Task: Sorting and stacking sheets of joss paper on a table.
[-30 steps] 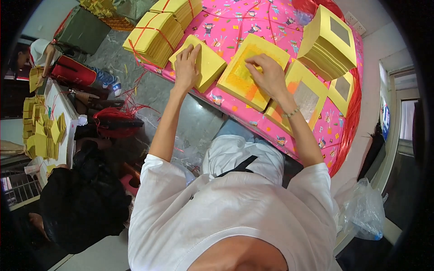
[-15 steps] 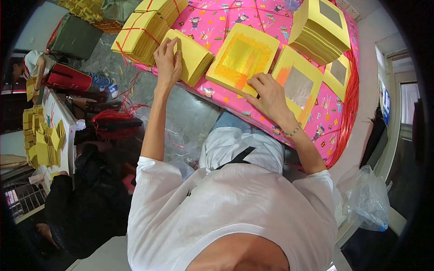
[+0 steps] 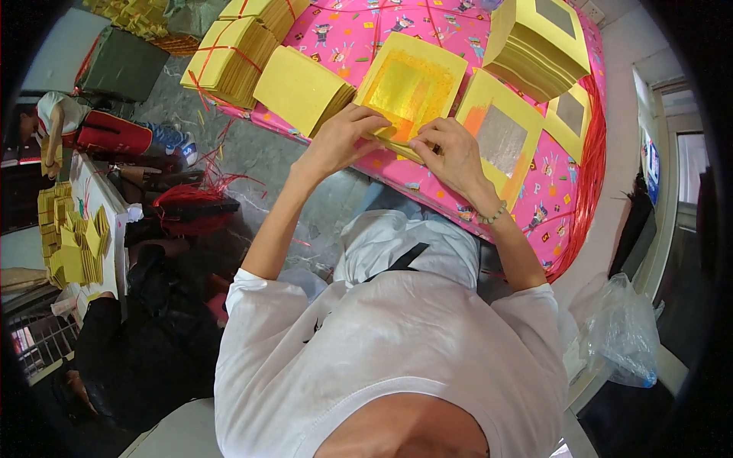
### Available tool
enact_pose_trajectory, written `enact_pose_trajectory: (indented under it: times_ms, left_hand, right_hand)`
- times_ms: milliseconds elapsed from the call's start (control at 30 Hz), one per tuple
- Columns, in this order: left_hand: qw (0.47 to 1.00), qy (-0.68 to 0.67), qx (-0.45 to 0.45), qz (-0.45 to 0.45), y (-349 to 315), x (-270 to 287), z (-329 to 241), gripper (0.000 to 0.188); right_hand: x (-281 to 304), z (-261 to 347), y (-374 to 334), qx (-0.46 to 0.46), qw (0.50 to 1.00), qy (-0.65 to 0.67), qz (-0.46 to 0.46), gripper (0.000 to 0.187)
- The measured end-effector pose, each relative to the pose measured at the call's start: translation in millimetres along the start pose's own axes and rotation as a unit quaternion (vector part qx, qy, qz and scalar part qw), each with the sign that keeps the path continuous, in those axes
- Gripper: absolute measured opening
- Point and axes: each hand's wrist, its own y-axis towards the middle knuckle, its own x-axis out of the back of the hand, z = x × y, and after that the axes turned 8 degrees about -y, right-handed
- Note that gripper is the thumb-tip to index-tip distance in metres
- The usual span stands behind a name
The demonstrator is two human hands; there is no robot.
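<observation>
A stack of yellow paper sheets (image 3: 411, 82), its top printed with a gold foil square and orange smears, lies before me on the table. At its near edge my left hand (image 3: 343, 140) pinches the paper near the left corner, fingers closed. My right hand (image 3: 452, 155), wearing a bead bracelet, pinches the same edge further right, and the paper there looks slightly lifted. Left of it sits a stack of plain yellow paper (image 3: 300, 88), untouched. Close to my right hand lies yellow paper with a silver square (image 3: 500, 141) and orange smears.
Red-tied yellow paper bundles (image 3: 225, 65) stand at the back left. A tall stack with silver squares (image 3: 534, 53) and red strands (image 3: 592, 175) are at the right of the pink patterned table cover (image 3: 343, 34). Other people work at a white table (image 3: 114, 221) on the left.
My left hand has left the plain yellow stack and moved right to the near edge of the gold-foil stack. My right hand has stayed by that edge, its fingers now pinching it.
</observation>
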Motion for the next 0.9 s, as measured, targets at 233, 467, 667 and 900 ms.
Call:
enact_pose_trajectory:
  times_ms: [233,467,667,900]
  left_hand:
    - [0.999,0.028,0.029,0.025,6.9,-0.4,1.8,0.024]
    - [0.999,0.022,0.046,0.019,6.6,-0.3,1.9,0.023]
    - [0.999,0.014,0.034,0.025,7.6,1.4,2.4,0.027]
    - [0.995,0.100,0.017,0.014,17.9,-4.7,-8.9,0.033]
  right_hand:
    - [-3.1,-2.6,2.0,-0.051,0.998,0.028,0.001,0.022]
    - [-4.0,-2.8,4.6,-0.077,0.996,0.035,0.007,0.024]
    - [-3.8,-4.0,5.7,-0.076,0.997,0.032,0.005,0.023]
    - [9.7,11.9,7.3,-0.091,0.993,0.055,-0.043,0.020]
